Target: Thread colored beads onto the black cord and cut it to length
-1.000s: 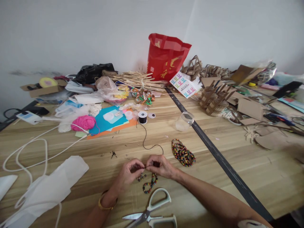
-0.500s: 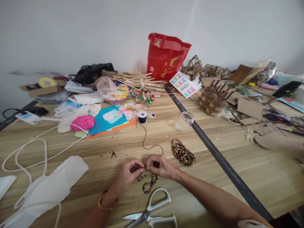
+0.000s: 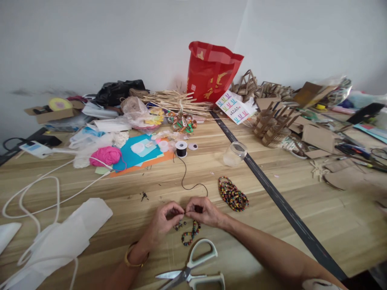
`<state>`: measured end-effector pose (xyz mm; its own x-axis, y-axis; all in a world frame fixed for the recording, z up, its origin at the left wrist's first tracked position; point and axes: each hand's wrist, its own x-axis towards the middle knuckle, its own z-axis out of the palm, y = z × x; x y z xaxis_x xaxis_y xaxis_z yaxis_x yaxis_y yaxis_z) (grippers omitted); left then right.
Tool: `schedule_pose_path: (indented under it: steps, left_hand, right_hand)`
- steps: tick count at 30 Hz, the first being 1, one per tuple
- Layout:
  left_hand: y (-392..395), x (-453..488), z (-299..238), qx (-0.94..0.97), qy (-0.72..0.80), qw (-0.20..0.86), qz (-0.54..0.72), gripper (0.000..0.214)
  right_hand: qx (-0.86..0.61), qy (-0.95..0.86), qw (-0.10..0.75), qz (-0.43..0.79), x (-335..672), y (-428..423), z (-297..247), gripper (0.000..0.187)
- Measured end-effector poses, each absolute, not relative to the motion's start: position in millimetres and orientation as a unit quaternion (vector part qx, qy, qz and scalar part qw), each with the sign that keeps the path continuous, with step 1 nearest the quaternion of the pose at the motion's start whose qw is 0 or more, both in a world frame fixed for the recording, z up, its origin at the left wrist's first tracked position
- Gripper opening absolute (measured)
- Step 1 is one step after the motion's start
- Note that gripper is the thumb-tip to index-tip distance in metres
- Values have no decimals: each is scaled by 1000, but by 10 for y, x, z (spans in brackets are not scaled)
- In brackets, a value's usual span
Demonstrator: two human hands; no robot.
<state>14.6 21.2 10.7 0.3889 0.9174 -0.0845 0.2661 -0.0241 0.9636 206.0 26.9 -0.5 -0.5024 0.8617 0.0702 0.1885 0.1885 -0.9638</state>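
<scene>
Where the two hands meet low on the wooden tabletop [image 3: 127,193], the left hand [image 3: 165,221] and the right hand [image 3: 204,211] each have a closed grip, with fingertips pinched on a thin black cord [image 3: 183,177] held between them. The cord curls back across the tabletop to a small black spool [image 3: 181,149]. A short strand of coloured beads [image 3: 191,233] lies just beneath the hands, and white-handled scissors [image 3: 193,268] lie nearer the person. A heap of beaded loops [image 3: 232,194] sits near the right hand, not touching it.
</scene>
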Motion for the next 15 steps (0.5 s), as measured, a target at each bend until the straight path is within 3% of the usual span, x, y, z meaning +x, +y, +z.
schedule_pose_path:
  steps: [15]
  left_hand:
    - [210,141,61,619,468,545,319,10]
  right_hand:
    - [-356,-675,330,555,2053,271,-65,29]
